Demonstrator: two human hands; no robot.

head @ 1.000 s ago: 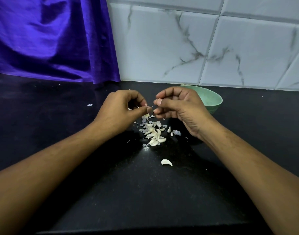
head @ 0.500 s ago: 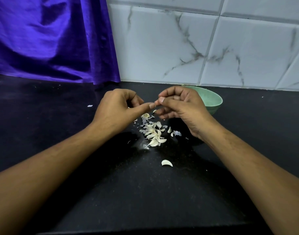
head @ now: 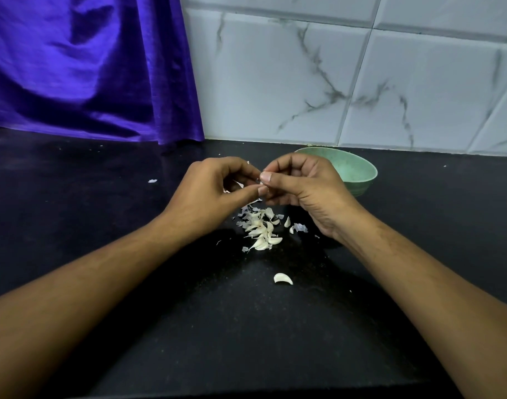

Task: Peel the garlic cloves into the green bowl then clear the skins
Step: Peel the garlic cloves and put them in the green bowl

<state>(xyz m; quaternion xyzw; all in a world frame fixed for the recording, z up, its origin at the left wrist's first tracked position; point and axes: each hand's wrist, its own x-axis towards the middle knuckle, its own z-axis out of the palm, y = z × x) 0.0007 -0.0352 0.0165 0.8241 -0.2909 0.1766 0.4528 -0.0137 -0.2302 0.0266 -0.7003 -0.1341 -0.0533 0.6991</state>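
Where fingertips (head: 265,177) meet, L hand (head: 215,191) & R hand (head: 307,191) both pinch a tiny piece (head: 258,180), mostly hidden, above garlic pile (head: 261,230) of cloves & skins on desk (head: 102,226); lone clove (head: 283,278) nearer; green bowl (head: 358,174) partly behind R hand, bottom hidden.

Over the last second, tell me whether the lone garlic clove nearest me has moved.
No. The lone clove keeps its spot on the black counter, at the same offset from the garlic pile and the green bowl.
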